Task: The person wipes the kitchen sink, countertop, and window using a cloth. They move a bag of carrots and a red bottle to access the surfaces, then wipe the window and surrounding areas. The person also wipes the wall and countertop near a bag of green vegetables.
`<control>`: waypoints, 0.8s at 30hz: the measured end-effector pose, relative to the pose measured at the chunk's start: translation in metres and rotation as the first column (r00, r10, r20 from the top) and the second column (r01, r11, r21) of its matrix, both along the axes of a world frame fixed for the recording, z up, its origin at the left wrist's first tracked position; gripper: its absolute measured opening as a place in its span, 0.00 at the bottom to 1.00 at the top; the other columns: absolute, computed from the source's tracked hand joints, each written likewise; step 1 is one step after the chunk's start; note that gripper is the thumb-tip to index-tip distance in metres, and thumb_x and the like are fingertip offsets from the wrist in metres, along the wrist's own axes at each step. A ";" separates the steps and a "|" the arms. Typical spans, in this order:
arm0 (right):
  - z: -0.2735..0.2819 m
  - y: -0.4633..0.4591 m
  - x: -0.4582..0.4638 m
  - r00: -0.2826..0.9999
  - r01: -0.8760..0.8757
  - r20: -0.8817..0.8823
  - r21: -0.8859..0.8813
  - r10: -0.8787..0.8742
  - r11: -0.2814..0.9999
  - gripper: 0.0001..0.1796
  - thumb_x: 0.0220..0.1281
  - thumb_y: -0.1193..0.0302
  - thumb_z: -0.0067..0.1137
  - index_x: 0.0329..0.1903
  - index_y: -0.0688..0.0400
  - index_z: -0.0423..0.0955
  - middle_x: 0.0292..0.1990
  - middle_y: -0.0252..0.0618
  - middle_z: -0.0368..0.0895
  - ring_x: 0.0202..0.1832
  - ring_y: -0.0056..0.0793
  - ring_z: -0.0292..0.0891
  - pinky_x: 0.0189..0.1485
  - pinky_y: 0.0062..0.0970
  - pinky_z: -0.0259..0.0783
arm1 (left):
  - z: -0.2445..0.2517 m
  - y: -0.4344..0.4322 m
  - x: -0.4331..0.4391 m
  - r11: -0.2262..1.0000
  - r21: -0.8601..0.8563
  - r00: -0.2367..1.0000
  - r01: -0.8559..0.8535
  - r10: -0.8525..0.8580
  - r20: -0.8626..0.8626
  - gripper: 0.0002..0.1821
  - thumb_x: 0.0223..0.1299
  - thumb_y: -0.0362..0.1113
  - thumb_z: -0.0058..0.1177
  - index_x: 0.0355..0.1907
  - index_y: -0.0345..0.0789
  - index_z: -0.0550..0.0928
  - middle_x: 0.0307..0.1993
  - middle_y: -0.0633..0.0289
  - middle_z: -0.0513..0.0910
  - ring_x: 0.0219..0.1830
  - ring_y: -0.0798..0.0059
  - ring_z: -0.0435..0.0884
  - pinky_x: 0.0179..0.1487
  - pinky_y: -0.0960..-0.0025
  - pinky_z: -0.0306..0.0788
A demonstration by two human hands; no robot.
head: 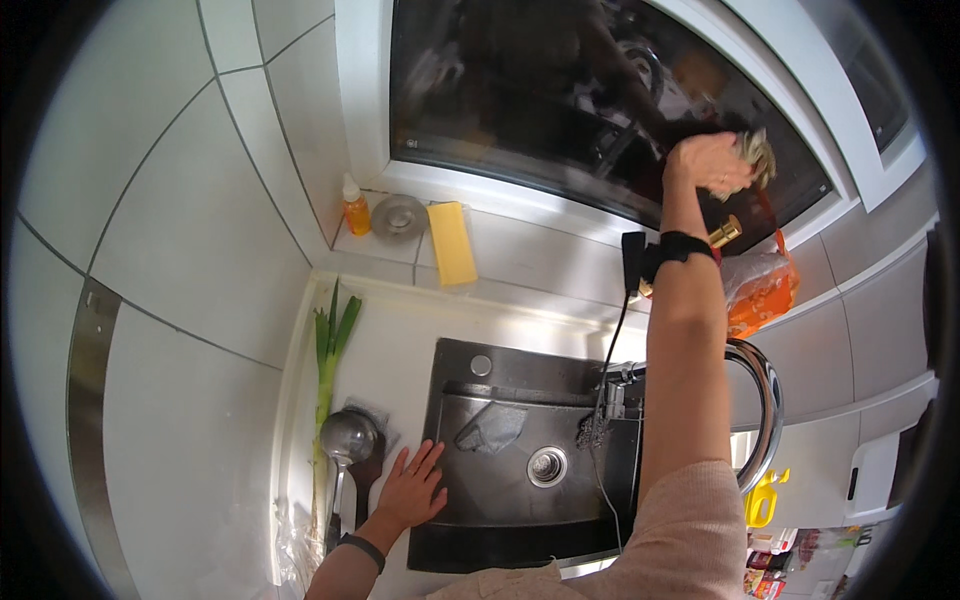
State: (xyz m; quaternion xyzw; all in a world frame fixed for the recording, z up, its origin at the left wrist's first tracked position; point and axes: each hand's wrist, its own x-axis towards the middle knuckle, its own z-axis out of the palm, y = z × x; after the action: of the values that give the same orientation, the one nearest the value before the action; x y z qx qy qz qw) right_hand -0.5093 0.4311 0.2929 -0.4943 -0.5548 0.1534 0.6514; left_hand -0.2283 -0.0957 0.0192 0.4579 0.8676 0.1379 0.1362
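My right hand reaches up to the dark window pane and grips a crumpled, light-coloured cloth against the glass, near the pane's right part. My left hand lies on the left edge of the dark sink, fingers spread and holding nothing. A grey cloth lies in the sink, left of the round drain. Just left of my left hand, a metal ladle rests on the counter.
Green onions lie along the counter's left side. The sill holds an orange spray bottle, a metal strainer, a yellow cloth and an orange bag. The chrome faucet arches beside my right arm; a cable hangs over the sink.
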 end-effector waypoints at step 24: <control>-0.009 -0.091 -0.028 0.920 -0.293 0.389 0.586 0.056 0.756 0.37 0.61 0.55 0.50 0.72 0.50 0.52 0.70 0.60 0.46 0.74 0.67 0.23 0.70 0.65 0.29 | 0.001 0.002 -0.003 0.993 -0.104 0.999 0.047 -0.045 0.025 0.24 0.63 0.52 0.43 0.47 0.35 0.82 0.73 0.58 0.54 0.76 0.63 0.45 0.74 0.48 0.38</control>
State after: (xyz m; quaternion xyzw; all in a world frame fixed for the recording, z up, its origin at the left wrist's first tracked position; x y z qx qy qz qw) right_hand -0.5369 0.3400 0.2837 -0.2101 -0.7241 -0.0712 0.6530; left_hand -0.2314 -0.0939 0.0206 0.4683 0.8614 0.0943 0.1728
